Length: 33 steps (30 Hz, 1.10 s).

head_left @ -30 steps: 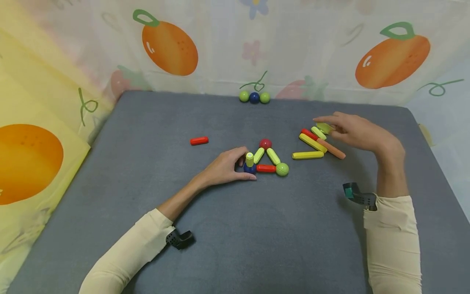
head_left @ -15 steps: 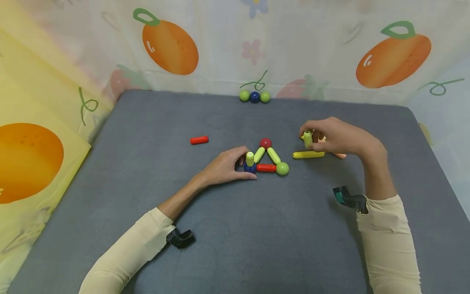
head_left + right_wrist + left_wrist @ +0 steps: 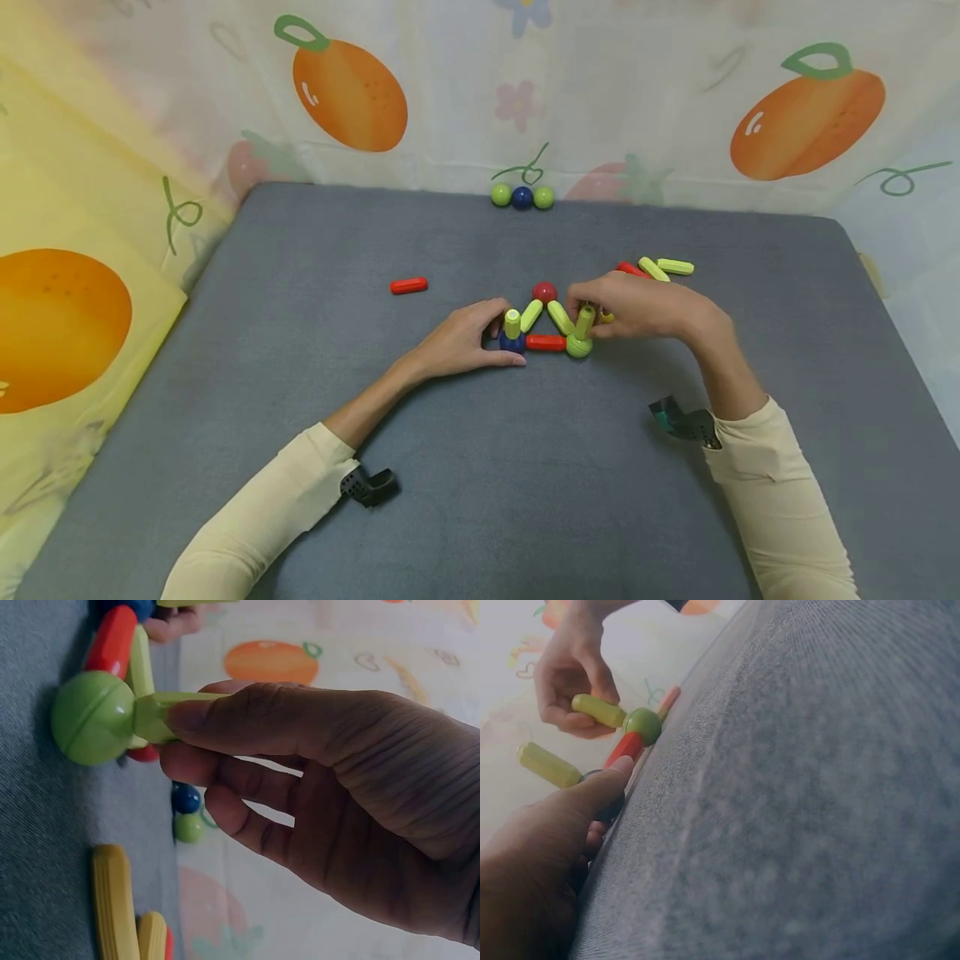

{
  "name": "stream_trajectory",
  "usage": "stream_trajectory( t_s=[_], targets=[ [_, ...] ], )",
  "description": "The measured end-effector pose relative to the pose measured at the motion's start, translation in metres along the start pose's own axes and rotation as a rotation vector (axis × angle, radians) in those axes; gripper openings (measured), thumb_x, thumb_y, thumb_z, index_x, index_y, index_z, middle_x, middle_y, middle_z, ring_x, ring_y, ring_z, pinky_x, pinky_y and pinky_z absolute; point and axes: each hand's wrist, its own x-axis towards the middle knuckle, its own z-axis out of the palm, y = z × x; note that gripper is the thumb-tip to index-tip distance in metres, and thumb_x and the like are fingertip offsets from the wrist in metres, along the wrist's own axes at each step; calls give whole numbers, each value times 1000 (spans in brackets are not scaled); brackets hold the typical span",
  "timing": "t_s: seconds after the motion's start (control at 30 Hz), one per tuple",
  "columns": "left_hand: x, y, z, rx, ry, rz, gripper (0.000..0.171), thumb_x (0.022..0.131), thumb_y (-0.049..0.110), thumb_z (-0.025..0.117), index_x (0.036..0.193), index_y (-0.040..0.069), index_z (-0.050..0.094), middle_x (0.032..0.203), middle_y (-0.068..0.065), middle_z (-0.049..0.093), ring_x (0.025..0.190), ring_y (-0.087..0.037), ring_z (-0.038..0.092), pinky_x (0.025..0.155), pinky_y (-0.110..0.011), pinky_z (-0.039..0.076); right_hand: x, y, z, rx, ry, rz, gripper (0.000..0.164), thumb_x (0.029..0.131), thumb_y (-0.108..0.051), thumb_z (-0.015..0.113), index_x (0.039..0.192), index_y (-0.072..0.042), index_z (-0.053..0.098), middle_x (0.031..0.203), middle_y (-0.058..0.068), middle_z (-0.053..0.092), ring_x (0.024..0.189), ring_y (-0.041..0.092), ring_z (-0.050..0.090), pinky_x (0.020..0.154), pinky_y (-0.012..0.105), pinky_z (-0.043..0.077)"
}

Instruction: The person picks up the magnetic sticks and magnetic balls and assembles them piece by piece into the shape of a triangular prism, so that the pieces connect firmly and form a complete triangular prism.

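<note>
A triangle of balls and short rods lies on the grey table: a blue ball, a red ball and a green ball. One red rod and two light green rods form its sides. My left hand holds the blue ball between thumb and fingers; another light green rod stands upright on that ball. With thumb and fingertips, my right hand pinches a light green rod, its lower end against the green ball in the right wrist view.
Loose light green rods and a red rod lie beyond my right hand, which hides part of that pile. Another red rod lies to the left. Two green balls and a blue ball line the table's back edge, by a printed curtain.
My right hand has picked up a light green rod from the pile at the right and carried it left to the green ball. My left hand stays on the blue ball.
</note>
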Motion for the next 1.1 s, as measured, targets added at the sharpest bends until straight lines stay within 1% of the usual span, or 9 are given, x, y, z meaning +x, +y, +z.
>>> stream_trajectory(
  t_s=[0.1,0.17,0.3,0.4,0.57,0.67,0.8,0.93,1.1],
  targets=[
    [0,1,0,1,-2,-1,47,84,44,88,102,17,53,89,1,51,78,-11,48,72,-26,38,3,-1,3,-11,-16,11,19,91,4,70,100,-12,62,92,-1,66,83,12,60,75,33,50],
    [0,0,0,1,-7,-1,47,84,44,88,102,17,54,89,1,51,79,-11,48,72,-27,38,3,-2,4,-12,-20,20,19,91,4,69,100,-12,62,91,-1,65,81,13,58,73,31,48],
    [0,0,0,0,-14,-4,47,85,44,87,102,17,53,90,1,51,79,-11,48,72,-27,38,4,-2,5,-8,-26,31,20,91,4,70,100,-11,62,91,0,65,80,13,58,73,31,48],
    [0,0,0,-1,-14,-4,46,85,43,87,103,17,54,90,1,51,80,-11,48,72,-27,38,4,-4,5,-8,-31,21,21,89,6,71,98,-11,61,89,0,63,79,14,57,73,31,48],
    [1,-1,-1,3,-13,-3,45,86,43,87,104,17,54,91,1,52,81,-11,48,73,-27,39,7,-7,8,1,-46,3,27,86,7,74,91,-12,56,83,0,53,77,14,53,71,29,43],
    [1,0,-1,2,-13,2,45,86,43,86,104,17,54,91,1,52,81,-11,48,73,-27,39,8,-9,10,9,-62,19,31,85,5,78,89,-12,53,81,-1,50,77,13,52,71,29,41],
    [1,0,-1,-9,-13,4,44,86,42,86,104,17,54,91,1,52,81,-11,48,73,-27,39,9,-10,12,-6,-72,35,33,84,3,82,88,-13,53,80,-2,50,75,12,52,69,28,41],
    [1,0,-1,-10,-10,2,45,86,42,86,102,17,53,90,1,51,80,-11,48,73,-27,38,11,-10,14,-25,-53,34,32,84,3,81,87,-13,53,79,-3,49,74,12,51,69,28,41],
    [0,-1,0,-5,-5,6,46,86,43,87,101,17,53,90,1,51,79,-11,47,73,-27,38,13,-8,14,-23,-32,22,35,84,5,82,86,-12,51,80,-1,46,78,14,51,71,31,40]
  ],
)
